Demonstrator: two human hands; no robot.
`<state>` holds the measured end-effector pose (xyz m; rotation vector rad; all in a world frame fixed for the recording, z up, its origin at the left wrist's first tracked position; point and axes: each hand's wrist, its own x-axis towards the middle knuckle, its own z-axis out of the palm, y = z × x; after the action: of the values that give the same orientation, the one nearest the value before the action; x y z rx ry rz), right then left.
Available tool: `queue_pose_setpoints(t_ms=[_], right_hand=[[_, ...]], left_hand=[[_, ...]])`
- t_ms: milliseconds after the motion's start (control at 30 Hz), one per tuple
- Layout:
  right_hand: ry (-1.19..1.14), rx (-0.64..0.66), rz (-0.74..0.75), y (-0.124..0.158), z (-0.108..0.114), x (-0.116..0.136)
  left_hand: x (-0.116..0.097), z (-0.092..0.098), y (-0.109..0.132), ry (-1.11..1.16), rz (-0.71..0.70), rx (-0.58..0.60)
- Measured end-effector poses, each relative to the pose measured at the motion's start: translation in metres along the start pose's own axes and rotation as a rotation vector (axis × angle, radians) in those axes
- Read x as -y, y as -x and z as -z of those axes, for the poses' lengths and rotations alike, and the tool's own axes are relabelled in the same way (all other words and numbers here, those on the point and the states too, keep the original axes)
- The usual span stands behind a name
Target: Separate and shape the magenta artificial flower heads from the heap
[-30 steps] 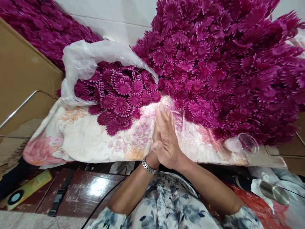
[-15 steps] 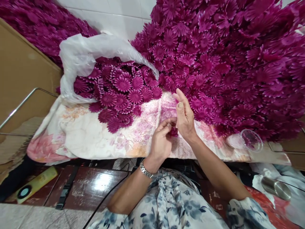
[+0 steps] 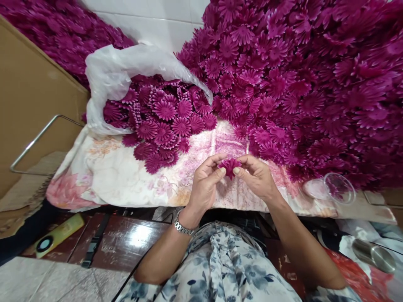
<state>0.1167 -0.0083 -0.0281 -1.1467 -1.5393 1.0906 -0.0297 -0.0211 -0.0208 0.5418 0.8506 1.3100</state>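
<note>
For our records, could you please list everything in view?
held flower: 1 visible, magenta, centre
flower heap: 1, magenta, right
small pile: 1, magenta, partly bagged
far pile: 1, magenta, upper left
bag: 1, white, left of centre
cloth: 1, floral white, centre
container: 1, clear, front right
cardboard: count unclear, brown, left
wall: 1, white, back
device: 1, yellow, lower left
strap: 1, black, lower left
bench: 1, maroon, lower left
cylinder: 1, silver, lower right
watch: 1, silver, left wrist
garment: 1, blue floral, bottom
left hand, right hand: 2, bare, centre

Magenta flower [image 3: 230, 168] between left hand [image 3: 203, 184], right hand [image 3: 260, 178]
</note>
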Motion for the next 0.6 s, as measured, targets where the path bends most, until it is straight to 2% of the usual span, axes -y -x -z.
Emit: queue_pose_setpoints(t_ms=[100, 200, 300, 400, 433, 500, 600], right_hand=[[-0.166, 0.079, -0.074, 0.002, -0.001, 0.0], [-0.057, 0.081, -0.02, 0.004, -0.005, 0.005], [0.253, -0.089, 0.096, 0.006, -0.007, 0.009], [0.512, -0.251, 0.275, 0.008, -0.006, 0.012], [0.547, -0.249, 0.339, 0.009, -0.005, 0.012], [0.551, -0.161, 0.438, 0.008, -0.005, 0.013], [0.552, -0.044, 0.479, 0.006, -0.005, 0.012]], left_hand=[[-0.002, -0.001, 0.001, 0.001, 0.105, 0.086], [-0.001, -0.005, 0.002, 0.055, 0.184, 0.086], [0.003, -0.007, 0.001, 0.106, 0.151, -0.016], [0.007, -0.007, 0.0, 0.113, 0.108, -0.083], [0.007, -0.007, 0.0, 0.107, 0.104, -0.082], [0.008, -0.007, 0.001, 0.099, 0.112, -0.061], [0.008, -0.009, 0.003, 0.137, 0.151, -0.049]])
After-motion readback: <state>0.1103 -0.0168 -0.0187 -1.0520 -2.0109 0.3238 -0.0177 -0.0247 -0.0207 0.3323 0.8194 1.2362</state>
